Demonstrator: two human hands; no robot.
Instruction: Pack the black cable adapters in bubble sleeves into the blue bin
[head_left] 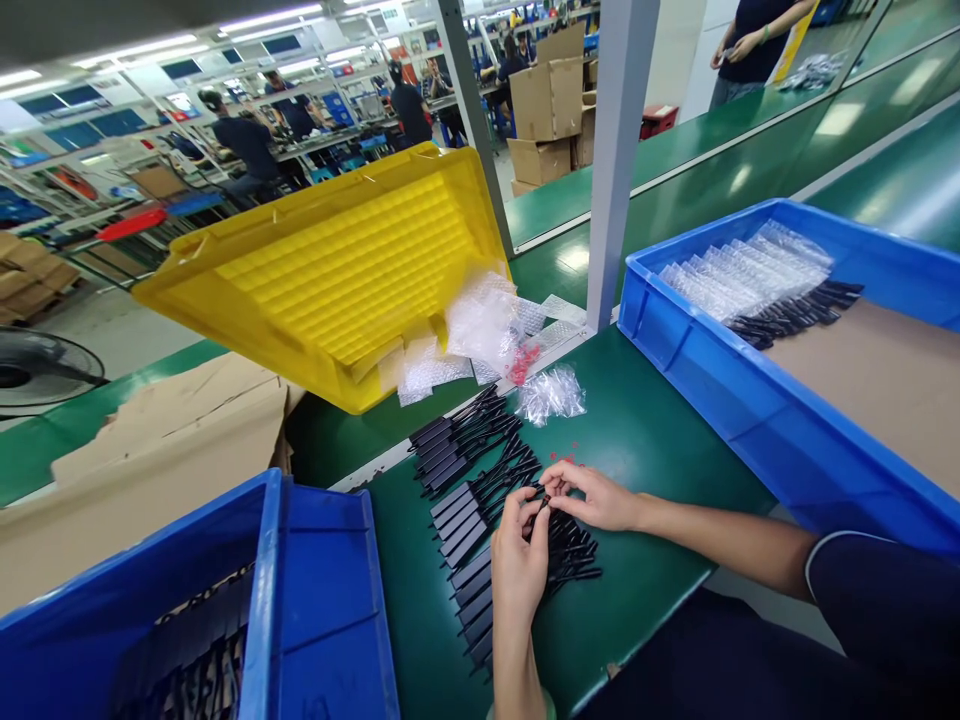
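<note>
At lower centre, my left hand (521,548) and right hand (594,498) pinch what seems a slim black cable end (545,501), steadying it near flat black corded units (459,522), rowed within reach.

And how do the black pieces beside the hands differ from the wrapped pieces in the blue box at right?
The black pieces lie bare, while the wrapped pieces are mostly covered by clear plastic. The black pieces rest on the green table; the wrapped pieces lie in the blue box. Both are lined up side by side and show black parts.
</note>
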